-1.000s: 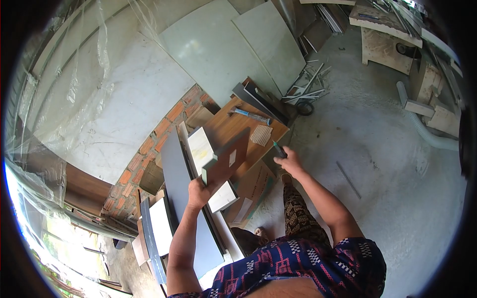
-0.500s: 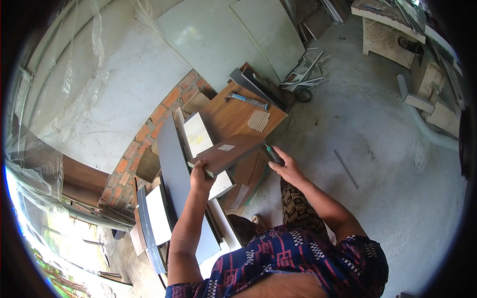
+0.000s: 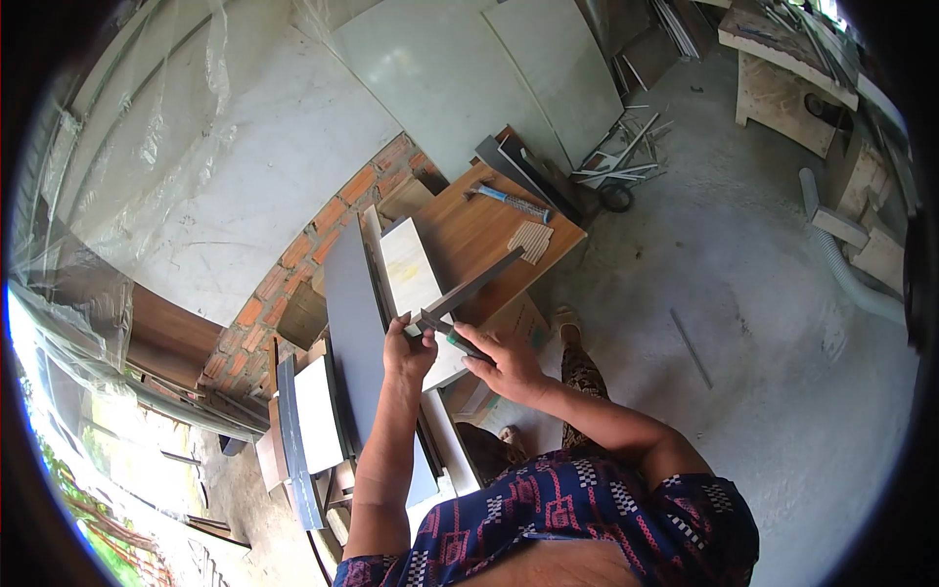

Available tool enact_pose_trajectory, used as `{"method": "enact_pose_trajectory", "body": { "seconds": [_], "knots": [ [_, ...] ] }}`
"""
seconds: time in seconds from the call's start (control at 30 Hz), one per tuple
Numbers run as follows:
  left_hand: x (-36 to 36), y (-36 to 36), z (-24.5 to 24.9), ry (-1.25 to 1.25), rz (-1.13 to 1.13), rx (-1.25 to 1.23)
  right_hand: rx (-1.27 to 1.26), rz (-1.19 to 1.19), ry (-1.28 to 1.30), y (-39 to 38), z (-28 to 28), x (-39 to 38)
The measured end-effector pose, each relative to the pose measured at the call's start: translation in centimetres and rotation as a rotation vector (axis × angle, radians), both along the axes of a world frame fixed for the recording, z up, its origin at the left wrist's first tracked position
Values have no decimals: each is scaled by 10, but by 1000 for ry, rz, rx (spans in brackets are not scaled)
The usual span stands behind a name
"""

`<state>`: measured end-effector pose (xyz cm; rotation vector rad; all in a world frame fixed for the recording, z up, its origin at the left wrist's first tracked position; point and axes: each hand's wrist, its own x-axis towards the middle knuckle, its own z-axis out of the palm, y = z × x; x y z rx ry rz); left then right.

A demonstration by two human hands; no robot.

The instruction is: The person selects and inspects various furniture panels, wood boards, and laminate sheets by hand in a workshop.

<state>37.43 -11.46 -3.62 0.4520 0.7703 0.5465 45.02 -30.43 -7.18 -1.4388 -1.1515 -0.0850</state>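
Note:
My left hand (image 3: 409, 349) grips the near end of a narrow brown board (image 3: 479, 282), which is turned so that mostly its edge shows. In my right hand (image 3: 504, 364) is a tool with a green and black handle (image 3: 469, 344); its dark blade lies at the board's near end, close to my left fingers. Beyond the board, a blue-handled hammer (image 3: 511, 202) and a small ribbed tan piece (image 3: 530, 241) lie on the wooden tabletop (image 3: 445, 217). A white panel (image 3: 406, 269) is just left of the board.
A long grey panel (image 3: 354, 323) runs along the left, beside more boards. Dark panels (image 3: 528, 171) lean at the table's far end. White strips (image 3: 641, 152) lie on the floor behind. A workbench (image 3: 782, 93) and grey hose (image 3: 846, 279) are at the right.
The board has turned from its broad face to its edge. My right hand has moved left and down, bringing the tool from the board's far end to its near end. The view has shifted slightly.

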Motion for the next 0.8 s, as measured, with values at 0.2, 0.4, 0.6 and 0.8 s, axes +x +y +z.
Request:
{"method": "enact_pose_trajectory", "body": {
  "seconds": [0.2, 0.4, 0.6, 0.8],
  "knots": [
    [-3, 2, -3, -65, -6, -43, -16, -64, -36, 16, -15, 15],
    [-4, 2, -3, -82, 11, -41, 96, -242, -35, 27, -46, 72],
    [-4, -2, -6, -57, 23, -30, -102, -292, 483, 30, -92, 134],
    [-5, 4, -16, -53, -24, -69, -64, -119, 290, 4, -45, 84]
  ]
}}
